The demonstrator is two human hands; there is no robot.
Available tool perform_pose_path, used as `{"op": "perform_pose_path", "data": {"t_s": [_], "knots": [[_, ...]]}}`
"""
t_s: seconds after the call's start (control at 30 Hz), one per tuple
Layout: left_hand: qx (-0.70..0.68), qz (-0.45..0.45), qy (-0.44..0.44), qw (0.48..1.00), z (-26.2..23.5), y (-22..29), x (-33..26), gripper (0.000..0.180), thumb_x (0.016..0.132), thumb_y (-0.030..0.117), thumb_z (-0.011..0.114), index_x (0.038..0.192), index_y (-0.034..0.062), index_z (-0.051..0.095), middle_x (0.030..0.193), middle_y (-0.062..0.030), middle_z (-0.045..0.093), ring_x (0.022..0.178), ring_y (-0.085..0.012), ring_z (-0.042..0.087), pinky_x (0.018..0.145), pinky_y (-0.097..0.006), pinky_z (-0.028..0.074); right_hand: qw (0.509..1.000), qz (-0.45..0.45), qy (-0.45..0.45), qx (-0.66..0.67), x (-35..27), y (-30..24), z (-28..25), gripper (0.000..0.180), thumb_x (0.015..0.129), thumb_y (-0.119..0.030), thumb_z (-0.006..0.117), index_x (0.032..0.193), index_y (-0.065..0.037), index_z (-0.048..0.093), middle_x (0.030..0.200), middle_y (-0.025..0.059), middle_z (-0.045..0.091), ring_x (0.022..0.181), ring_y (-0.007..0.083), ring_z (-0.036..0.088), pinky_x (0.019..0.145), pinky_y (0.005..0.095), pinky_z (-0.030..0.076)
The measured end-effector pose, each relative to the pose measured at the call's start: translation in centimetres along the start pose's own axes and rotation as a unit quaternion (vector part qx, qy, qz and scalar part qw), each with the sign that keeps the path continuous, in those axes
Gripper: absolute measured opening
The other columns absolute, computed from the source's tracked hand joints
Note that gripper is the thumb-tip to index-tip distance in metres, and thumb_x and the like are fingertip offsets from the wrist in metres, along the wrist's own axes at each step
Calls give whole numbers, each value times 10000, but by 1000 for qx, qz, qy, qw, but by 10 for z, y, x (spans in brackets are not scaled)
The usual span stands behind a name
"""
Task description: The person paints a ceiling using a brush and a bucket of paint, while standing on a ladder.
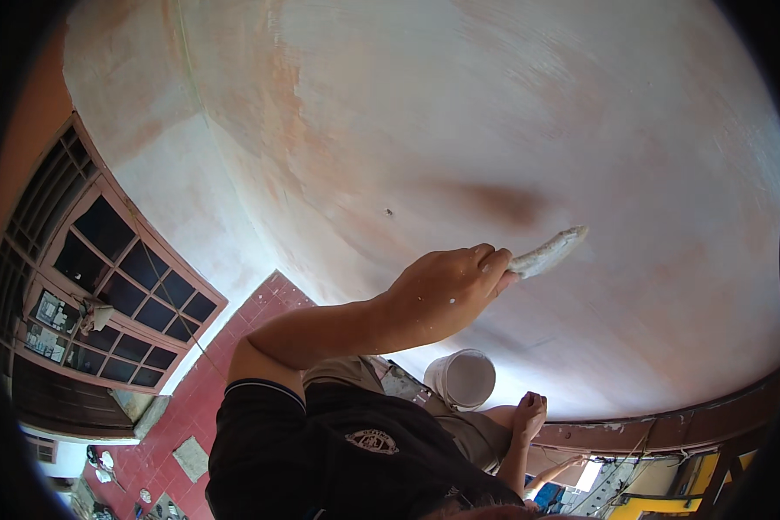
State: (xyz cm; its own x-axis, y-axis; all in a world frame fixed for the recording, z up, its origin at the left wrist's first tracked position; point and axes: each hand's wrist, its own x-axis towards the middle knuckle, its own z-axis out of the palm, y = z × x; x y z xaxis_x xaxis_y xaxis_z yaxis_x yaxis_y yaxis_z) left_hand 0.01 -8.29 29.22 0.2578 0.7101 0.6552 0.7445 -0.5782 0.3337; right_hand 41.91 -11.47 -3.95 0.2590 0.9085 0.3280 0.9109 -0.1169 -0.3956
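My left fingers [492,260] pinch whitish brush [549,252]; right fingers [536,402] curled, look empty. Wall [390,130] beyond them mostly whitened, orangey patches [282,95] left imo.

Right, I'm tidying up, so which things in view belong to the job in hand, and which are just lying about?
Job in hand:
pale tool, probably a brush, in the left hand
wall
bucket, probably

Apparently just lying about:
pale square on the floor
floor clutter, too small to identify
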Motion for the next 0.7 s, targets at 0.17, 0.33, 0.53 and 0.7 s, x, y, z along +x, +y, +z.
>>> {"op": "perform_pose_path", "data": {"t_s": [0.17,0.33,0.53,0.7], "knots": [[-138,-50,-91,985,41,-5,-34,218,992,196,664,1083,2,628,889,-166,694,767,-358,688,665,-450,548,1000,-4,-5,11,6,-2,0,177,936,-154,609,915,-16,717,928,180,668,860,390,649,774,492,510],[-161,-113,-184,963,128,-32,-66,213,991,194,661,1023,-16,666,866,-201,702,762,-394,681,671,-444,536,1000,12,3,3,16,20,3,163,933,-160,632,954,-31,728,973,167,691,909,371,667,810,461,535],[-186,-203,-273,922,213,-46,-97,277,982,239,670,997,-35,711,791,-229,713,708,-391,711,663,-441,546,999,23,20,19,26,3,1,154,944,-194,635,960,-86,743,949,124,698,867,358,685,765,463,556],[-176,-239,-382,875,303,-41,-105,323,965,270,653,1006,-39,739,905,-257,733,849,-411,727,761,-460,572,998,49,32,37,13,15,0,150,927,-171,657,949,-50,742,930,136,696,853,349,678,774,448,548]]}}
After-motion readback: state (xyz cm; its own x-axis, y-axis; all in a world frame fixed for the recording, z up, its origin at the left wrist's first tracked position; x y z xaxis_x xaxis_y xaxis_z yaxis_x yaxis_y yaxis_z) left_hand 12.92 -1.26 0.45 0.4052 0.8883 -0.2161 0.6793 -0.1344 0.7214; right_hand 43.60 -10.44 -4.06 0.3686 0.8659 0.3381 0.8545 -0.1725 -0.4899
